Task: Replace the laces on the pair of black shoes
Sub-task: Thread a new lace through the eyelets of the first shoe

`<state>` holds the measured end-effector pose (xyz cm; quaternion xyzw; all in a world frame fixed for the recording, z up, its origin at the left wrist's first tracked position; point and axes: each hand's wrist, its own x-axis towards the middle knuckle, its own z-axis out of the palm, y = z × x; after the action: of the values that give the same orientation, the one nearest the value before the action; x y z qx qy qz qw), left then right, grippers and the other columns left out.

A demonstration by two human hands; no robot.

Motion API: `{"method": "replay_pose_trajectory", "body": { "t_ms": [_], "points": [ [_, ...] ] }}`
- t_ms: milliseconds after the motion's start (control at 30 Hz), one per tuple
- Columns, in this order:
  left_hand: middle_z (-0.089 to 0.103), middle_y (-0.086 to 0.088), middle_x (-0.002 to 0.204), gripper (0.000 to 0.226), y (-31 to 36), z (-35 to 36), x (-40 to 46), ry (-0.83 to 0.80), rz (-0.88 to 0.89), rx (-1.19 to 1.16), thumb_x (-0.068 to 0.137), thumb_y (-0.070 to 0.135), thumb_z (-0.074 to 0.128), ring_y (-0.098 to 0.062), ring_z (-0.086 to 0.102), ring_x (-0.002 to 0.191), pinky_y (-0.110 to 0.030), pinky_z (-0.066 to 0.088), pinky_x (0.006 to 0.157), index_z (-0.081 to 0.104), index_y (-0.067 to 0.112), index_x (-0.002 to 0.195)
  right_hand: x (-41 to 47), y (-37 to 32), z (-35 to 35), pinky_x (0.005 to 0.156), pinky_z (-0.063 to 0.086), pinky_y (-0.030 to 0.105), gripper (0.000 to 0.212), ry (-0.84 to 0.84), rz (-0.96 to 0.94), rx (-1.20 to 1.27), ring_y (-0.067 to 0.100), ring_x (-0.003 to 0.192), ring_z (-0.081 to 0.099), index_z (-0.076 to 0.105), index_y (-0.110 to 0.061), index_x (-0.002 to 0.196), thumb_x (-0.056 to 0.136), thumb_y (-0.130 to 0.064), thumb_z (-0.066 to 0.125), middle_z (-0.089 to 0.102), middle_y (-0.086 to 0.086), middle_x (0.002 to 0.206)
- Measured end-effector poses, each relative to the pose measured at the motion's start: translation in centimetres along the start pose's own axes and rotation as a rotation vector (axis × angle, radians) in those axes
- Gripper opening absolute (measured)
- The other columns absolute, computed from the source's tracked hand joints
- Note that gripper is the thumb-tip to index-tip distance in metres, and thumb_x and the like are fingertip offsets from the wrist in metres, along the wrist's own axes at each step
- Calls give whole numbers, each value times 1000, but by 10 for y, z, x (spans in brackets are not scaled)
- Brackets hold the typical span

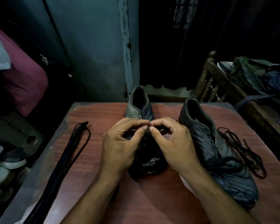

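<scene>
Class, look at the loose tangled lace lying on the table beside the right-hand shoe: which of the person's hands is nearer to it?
Right. The right hand works at the middle shoe, one shoe away from the tangled lace; the left hand is on the shoe's far side.

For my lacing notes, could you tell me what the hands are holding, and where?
Both the left hand and right hand pinch the lace at the throat of the middle shoe, fingertips meeting; which part of the lace cannot be told.
</scene>
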<state>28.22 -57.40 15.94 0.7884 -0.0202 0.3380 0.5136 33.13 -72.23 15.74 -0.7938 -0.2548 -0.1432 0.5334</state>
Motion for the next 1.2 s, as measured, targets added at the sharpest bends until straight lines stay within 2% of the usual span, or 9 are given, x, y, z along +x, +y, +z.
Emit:
{"method": "replay_pose_trajectory", "body": {
  "t_ms": [233, 433, 633, 767, 833, 900, 1000, 1067, 1200],
  "points": [
    [76, 9, 94, 27, -2, 2, -1, 9, -114, -139, 88, 1, 77, -10, 74, 90, -21, 55, 80, 74, 23, 104, 1, -1, -3, 85, 56, 25, 13, -22, 40, 78, 3, 97, 70, 80, -23, 97, 89, -13, 76, 74, -15, 95],
    [78, 10, 92, 28, -1, 1, 2, -22, -125, -162, 84, 4, 80, -9, 75, 86, -29, 59, 80, 76, 30, 93, 5, 0, -6, 85, 61, 43, 19, 10, 145, 243, 6, 89, 74, 80, -26, 94, 86, -9, 80, 78, -12, 90],
    [78, 2, 90, 25, -6, -1, 4, -72, -229, -239, 83, 6, 81, -13, 73, 85, -31, 57, 79, 75, 28, 93, 6, 1, -8, 83, 60, 37, 13, -52, 80, 144, 6, 91, 72, 81, -20, 95, 87, -10, 78, 75, -13, 92],
    [74, 12, 93, 17, -16, -3, 5, -86, -192, 53, 89, 13, 77, 1, 69, 85, -21, 53, 81, 76, 28, 98, 5, 4, -7, 80, 53, 24, 7, -49, -11, -136, 1, 92, 64, 73, -23, 96, 94, -16, 70, 68, -15, 95],
    [69, 18, 94, 22, -21, -3, 4, -144, -126, 301, 86, 12, 77, 5, 63, 86, -5, 43, 82, 76, 29, 100, 3, 4, -8, 78, 48, 21, 6, -80, -8, -221, 2, 91, 60, 69, -23, 98, 97, -19, 65, 65, -14, 96],
    [65, 18, 98, 30, -23, -1, 2, -218, -109, 444, 82, 10, 76, 5, 58, 86, 3, 33, 82, 76, 29, 106, 3, 5, -9, 75, 50, 25, 6, -100, 8, -227, 4, 88, 61, 66, -22, 100, 99, -20, 61, 64, -13, 95],
    [68, 13, 104, 37, -22, 0, 0, -282, -109, 479, 77, 5, 72, -2, 62, 95, -2, 37, 87, 74, 29, 105, 3, 5, -12, 73, 57, 37, 5, -133, 50, -218, 6, 80, 66, 63, -26, 101, 100, -23, 59, 67, -13, 87],
    [70, 16, 101, 41, -19, -1, 0, -289, -116, 455, 77, 3, 71, -2, 64, 96, -10, 42, 89, 70, 33, 104, 2, 5, -10, 71, 59, 39, 7, -149, 94, -168, 5, 76, 68, 63, -28, 99, 100, -22, 60, 70, -13, 84],
    [69, 23, 86, 45, -12, -2, -2, -324, -178, 420, 79, 12, 79, 2, 62, 92, -11, 41, 81, 63, 41, 111, 1, 5, -8, 69, 61, 38, 11, -140, 141, -114, 3, 73, 69, 63, -28, 97, 100, -18, 60, 71, -12, 81]
  ]
}}
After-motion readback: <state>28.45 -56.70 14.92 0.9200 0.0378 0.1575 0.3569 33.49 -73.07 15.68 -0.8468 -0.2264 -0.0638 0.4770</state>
